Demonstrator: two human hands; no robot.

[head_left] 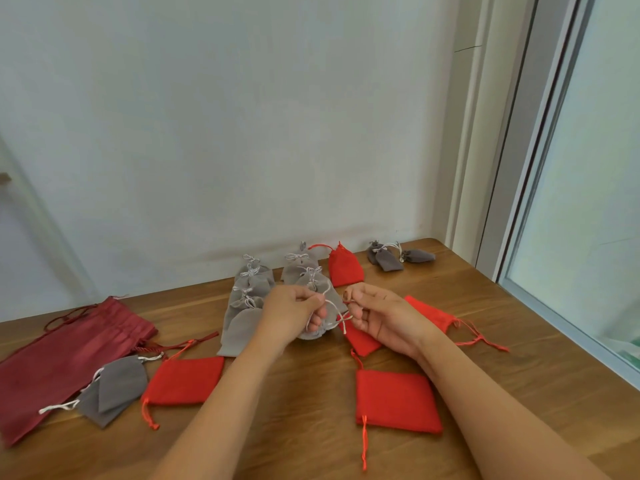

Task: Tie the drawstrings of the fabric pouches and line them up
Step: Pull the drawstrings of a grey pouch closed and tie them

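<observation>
Red fabric lies nearest: an untied red pouch (398, 401) rests on the tabletop (519, 368) nearer than the right hand (377, 317), and a second red pouch (185, 379) nearer than the left hand (294, 311). Both hands pinch the pale drawstring (341, 319) of a grey pouch (333, 301) lying between them. Beyond the left hand, tied grey pouches (249, 292) overlap in a row. Beyond the right hand, a cinched red pouch (344, 266) sits near the wall (207, 168).

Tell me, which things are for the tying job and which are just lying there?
For the job: left hand, right hand, grey pouch they hold, its drawstring, tied grey pouches, untied red pouches.
Just there: big maroon bag (probably), window, wall.
</observation>
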